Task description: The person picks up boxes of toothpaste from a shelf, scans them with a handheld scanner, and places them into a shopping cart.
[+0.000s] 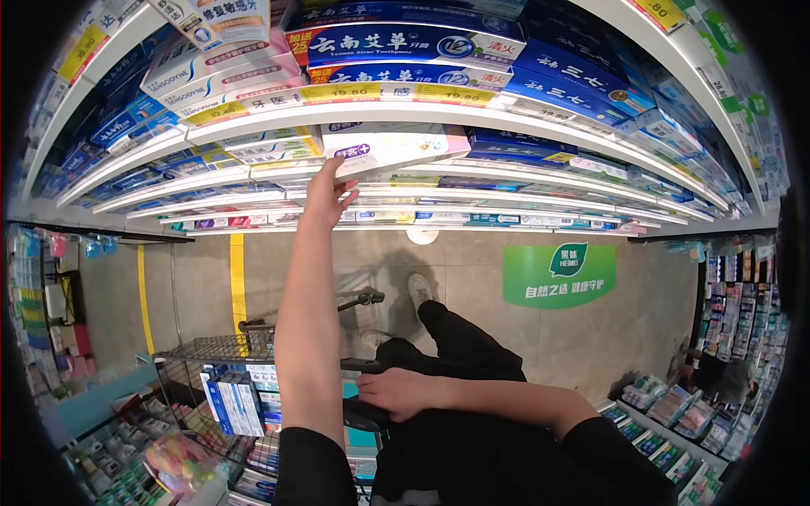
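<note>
My left hand reaches up to the shelf and grips the left end of a white and pink toothpaste box, its fingers curled at the lower edge. The box is slightly tilted and sticks out at the shelf front. A similar box lies behind it, mostly hidden. Low by my waist, my right hand is closed over the black handle of a shopping cart. Several blue and white boxes stand in the wire cart.
Blue toothpaste boxes and Sensodyne boxes fill the upper shelf, above a price rail. More shelves are stacked below. A green sign lies on the grey floor. Another person is at the right edge.
</note>
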### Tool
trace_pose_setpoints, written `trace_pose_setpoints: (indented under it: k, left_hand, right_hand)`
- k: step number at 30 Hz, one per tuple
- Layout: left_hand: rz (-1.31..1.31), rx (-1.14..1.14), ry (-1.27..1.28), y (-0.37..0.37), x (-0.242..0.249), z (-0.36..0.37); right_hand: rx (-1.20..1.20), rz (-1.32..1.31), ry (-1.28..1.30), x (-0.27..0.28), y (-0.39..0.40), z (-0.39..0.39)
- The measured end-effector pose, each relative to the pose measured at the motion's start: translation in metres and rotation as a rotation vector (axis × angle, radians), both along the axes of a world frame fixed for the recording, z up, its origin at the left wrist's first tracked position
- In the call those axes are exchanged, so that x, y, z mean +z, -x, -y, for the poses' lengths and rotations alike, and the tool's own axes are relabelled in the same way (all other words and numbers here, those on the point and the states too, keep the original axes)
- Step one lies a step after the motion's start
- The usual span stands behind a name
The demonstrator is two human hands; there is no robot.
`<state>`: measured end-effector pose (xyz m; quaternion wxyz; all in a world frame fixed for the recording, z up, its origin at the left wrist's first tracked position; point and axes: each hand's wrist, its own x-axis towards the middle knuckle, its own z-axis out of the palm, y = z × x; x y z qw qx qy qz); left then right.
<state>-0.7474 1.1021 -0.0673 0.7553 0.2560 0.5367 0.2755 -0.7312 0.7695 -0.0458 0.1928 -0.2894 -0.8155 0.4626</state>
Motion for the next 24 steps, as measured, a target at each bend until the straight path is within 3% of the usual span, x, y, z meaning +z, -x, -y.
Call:
trace_pose_setpoints:
  k: [4,7,12,19,24]
  left_hand:
    - [0.095,-0.052,-0.047,-0.007,-0.003,-0.017]
    - [-0.127,-0.002,-0.069,-0.017,0.000,-0.016]
    - [-0.012,0.001,-0.162,0.011,0.002,0.014]
    - [-0.069,0.122,-0.124,0.011,0.007,0.036]
    - [-0.064,-0.016,-0.005,0.019,0.006,0.016]
  right_hand:
    - [-0.004,-0.005,0.011,0.005,-0.002,-0.002]
    - [0.011,0.002,0.017,0.009,-0.004,-0.004]
    - [0.045,0.001,0.029,0.006,-0.003,-0.006]
    - [0.072,0.023,0.057,0.007,-0.002,-0.009]
    - [0.068,0.028,0.042,0.007,-0.002,-0.008]
